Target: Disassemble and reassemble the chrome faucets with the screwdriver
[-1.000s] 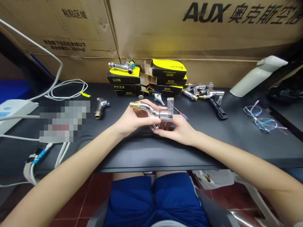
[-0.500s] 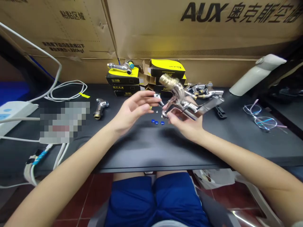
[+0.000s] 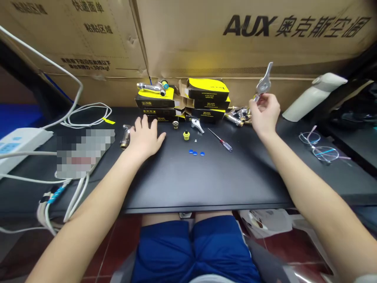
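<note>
My left hand [image 3: 145,137], fingers spread, is beside a chrome faucet body [image 3: 125,137] and partly covers it; I cannot tell whether they touch. At the back right, my right hand [image 3: 265,114] is closed on a chrome faucet, whose lever [image 3: 264,83] points up; most of its body is hidden. Between the hands lie a loose chrome lever handle [image 3: 196,124], a yellow-and-black valve cartridge [image 3: 186,135], a small brass fitting [image 3: 176,124], a tiny screw [image 3: 195,140], a screwdriver [image 3: 221,140] and three blue caps [image 3: 194,153].
Black-and-yellow boxes [image 3: 207,88] are stacked at the back, one bearing another faucet [image 3: 153,87]. More faucets [image 3: 237,116] lie right of them. Glasses [image 3: 324,152] and a white bottle [image 3: 312,96] are far right. Cables and a power strip [image 3: 22,143] occupy the left.
My right hand has carried the faucet away to the back right. My left hand has moved left from the loose lever handle to the faucet body. The screwdriver and cartridge now show fully.
</note>
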`<state>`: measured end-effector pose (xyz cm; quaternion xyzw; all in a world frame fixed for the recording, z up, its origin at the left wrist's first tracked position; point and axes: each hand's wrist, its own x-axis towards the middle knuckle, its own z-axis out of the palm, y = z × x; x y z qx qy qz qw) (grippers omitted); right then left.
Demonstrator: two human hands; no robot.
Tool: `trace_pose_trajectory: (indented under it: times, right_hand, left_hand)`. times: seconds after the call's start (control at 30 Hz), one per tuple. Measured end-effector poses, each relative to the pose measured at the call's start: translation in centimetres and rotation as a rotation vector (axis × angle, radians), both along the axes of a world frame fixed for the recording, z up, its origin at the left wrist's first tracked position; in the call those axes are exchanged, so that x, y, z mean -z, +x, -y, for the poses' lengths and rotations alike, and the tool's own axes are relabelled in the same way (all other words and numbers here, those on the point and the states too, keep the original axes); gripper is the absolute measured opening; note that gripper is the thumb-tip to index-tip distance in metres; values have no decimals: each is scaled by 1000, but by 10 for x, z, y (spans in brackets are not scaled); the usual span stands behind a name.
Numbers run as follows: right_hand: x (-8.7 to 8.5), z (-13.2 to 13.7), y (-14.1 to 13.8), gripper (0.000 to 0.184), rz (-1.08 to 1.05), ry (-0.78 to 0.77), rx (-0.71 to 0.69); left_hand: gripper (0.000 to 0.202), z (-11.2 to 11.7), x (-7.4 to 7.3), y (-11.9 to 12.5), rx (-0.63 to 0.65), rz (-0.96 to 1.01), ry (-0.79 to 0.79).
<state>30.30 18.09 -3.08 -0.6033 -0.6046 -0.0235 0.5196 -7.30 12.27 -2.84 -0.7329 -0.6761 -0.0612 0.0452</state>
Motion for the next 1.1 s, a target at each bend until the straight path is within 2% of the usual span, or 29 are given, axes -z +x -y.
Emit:
trace_pose_trajectory:
  times: [0.07, 0.17, 0.23, 0.3, 0.37, 0.43, 0.67, 0.83, 0.9, 0.97, 1.0, 1.1]
  right_hand:
    - [5, -1, 2, 27, 120, -106, 148]
    - [9, -1, 2, 26, 241, -267, 170]
    - [11, -1, 3, 26, 270, -308, 167]
    - [12, -1, 4, 26, 286, -316, 173]
    - [12, -1, 4, 27, 296, -319, 181]
    - [11, 0, 3, 27, 306, -329, 190]
    - [13, 1, -2, 21, 370, -317, 181]
    - [12, 2, -3, 18, 360, -319, 205]
    - [6, 6, -6, 21, 356, -249, 225]
    - [-2, 14, -14, 27, 337, -90, 212]
    - [-6, 20, -20, 29, 324, 21, 176]
    - [-14, 42, -46, 18, 257, 301, -13]
  left_hand:
    - [65, -2, 3, -2, 0, -48, -72]
    - [64, -5, 2, -6, -6, -82, -48]
    - [67, -6, 0, -10, -40, -83, 1]
    - [70, -8, -3, -14, -97, -79, -26]
    - [69, -10, -5, -18, -143, -69, -121]
    - [65, -11, -7, -21, -150, -57, -173]
    - [53, -6, -12, -20, -73, -69, -52]
    - [49, -7, -11, -19, -38, -48, -71]
    - [47, -7, -12, -19, -26, -16, -46]
    - [42, -6, -13, -17, 22, 75, 33]
    - [39, -5, -14, -15, 61, 157, 101]
    - [31, 0, -17, -5, 221, 539, 308]
